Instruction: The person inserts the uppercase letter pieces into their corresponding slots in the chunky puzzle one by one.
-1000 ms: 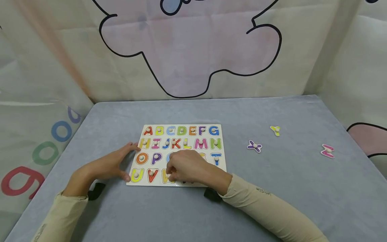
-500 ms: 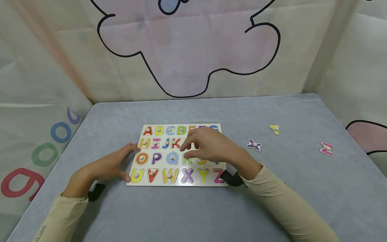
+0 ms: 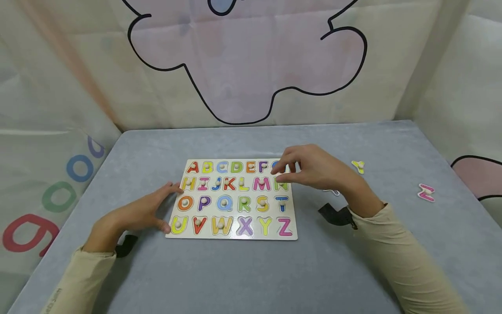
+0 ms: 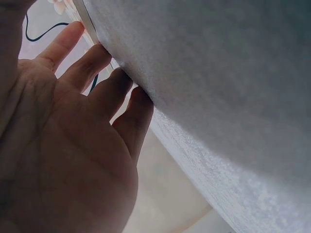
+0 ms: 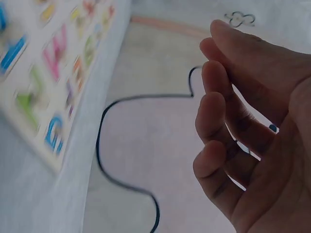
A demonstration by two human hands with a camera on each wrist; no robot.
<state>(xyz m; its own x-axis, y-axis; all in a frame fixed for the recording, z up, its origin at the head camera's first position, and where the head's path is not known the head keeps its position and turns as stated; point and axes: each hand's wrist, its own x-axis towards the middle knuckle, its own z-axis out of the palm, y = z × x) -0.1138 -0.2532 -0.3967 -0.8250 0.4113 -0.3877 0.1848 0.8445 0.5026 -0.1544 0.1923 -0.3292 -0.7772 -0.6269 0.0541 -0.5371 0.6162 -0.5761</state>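
Observation:
A white alphabet puzzle board (image 3: pixel 252 214) lies flat on the table, its letter pieces topped with small round knobs. The X, Y and Z places at its lower right show flat printed letters without knobs. My left hand (image 3: pixel 139 216) touches the board's left edge, thumb at the near corner and fingers spread. Over the right edge, near G and N, hovers my right hand (image 3: pixel 315 168); the right wrist view shows its fingers loosely bent with nothing between them. Just beyond that hand a purple X piece (image 3: pixel 332 192) is mostly hidden behind the wrist. A yellow Y piece (image 3: pixel 358 166) lies farther back.
A pink Z piece (image 3: pixel 426 192) sits toward the right side of the grey cloth-covered table (image 3: pixel 235 279). Printed fabric walls (image 3: pixel 306 56) stand behind the table and at both sides.
My right hand has lifted off the board's lower row by the W and moved right and back to the board's far right edge. The left hand stays at the board's edge.

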